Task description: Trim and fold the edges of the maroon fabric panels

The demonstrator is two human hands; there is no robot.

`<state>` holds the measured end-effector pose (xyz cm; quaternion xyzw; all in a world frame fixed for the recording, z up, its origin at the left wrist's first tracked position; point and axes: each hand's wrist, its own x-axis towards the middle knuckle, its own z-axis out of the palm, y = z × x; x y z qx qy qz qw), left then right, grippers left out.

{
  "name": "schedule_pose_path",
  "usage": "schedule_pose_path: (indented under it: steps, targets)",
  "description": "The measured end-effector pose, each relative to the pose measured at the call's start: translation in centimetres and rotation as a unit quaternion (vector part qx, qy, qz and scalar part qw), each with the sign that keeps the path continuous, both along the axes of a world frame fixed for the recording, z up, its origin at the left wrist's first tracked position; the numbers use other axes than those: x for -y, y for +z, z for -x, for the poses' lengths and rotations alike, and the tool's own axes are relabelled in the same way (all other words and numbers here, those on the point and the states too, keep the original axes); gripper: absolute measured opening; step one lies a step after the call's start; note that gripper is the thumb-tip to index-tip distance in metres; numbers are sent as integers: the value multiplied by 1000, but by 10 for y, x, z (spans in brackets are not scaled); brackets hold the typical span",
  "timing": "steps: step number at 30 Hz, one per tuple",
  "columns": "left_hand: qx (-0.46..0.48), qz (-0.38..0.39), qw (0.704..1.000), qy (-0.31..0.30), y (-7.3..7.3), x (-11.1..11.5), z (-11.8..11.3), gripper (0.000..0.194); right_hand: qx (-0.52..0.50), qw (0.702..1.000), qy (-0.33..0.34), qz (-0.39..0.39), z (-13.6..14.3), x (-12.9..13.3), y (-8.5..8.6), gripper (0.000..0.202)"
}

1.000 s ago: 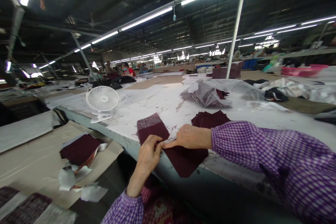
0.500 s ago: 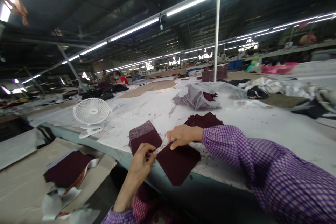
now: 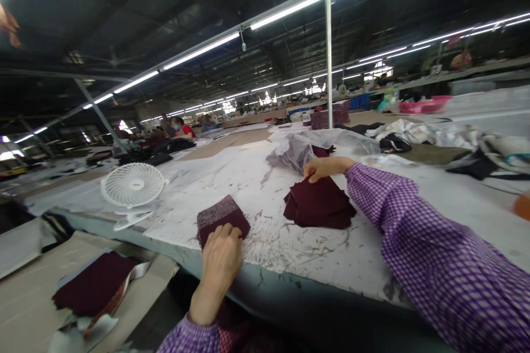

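On the white-covered table (image 3: pixel 269 253), a small stack of maroon and speckled fabric pieces (image 3: pixel 217 214) lies near the front edge. My left hand (image 3: pixel 221 253) rests over its near edge, fingers curled down at the fabric; whether they grip a piece is hidden. Farther right is a fanned pile of maroon fabric pieces (image 3: pixel 321 204). My right hand (image 3: pixel 325 168) pinches the far edge of a maroon piece at the top of that pile.
A white fan (image 3: pixel 134 185) stands left of the stack. Behind the right pile lies a clear plastic bag (image 3: pixel 290 150). More maroon fabric (image 3: pixel 95 284) lies on brown paper at lower left. A metal pole (image 3: pixel 329 55) rises behind. A person in red (image 3: pixel 186 131) is far back.
The maroon piece held between both hands is no longer there. My right hand has moved away to the right pile, and my left hand has come over the small stack.
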<state>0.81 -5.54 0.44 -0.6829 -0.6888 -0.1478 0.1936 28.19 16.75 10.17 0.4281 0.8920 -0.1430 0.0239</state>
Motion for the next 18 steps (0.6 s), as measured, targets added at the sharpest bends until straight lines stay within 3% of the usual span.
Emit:
schedule_pose_path:
  steps: [3, 5, 7, 9, 12, 15, 18]
  targets:
    - [43, 1, 999, 8, 0, -4, 3, 22, 78, 995, -51, -45, -7, -15, -14, 46]
    - [139, -7, 990, 23, -3, -9, 12, 19, 112, 989, -60, -81, -4, -15, -16, 53]
    - [278, -29, 960, 37, -7, -13, 25, 14, 118, 984, -63, -115, 3, -7, -11, 50]
    - [424, -46, 903, 43, -11, -17, 37, 8, 109, 981, -47, -153, 14, 10, -3, 35]
    - [555, -57, 829, 30, -15, -20, 48, 9, 54, 976, 46, -207, 44, 41, 4, 25]
    - [562, -89, 822, 9, -17, -22, 49, 11, -37, 956, 209, -203, 88, 70, -4, 29]
    - [570, -107, 815, -4, -20, -23, 48, 11, -48, 922, 341, -176, 136, 89, -26, 24]
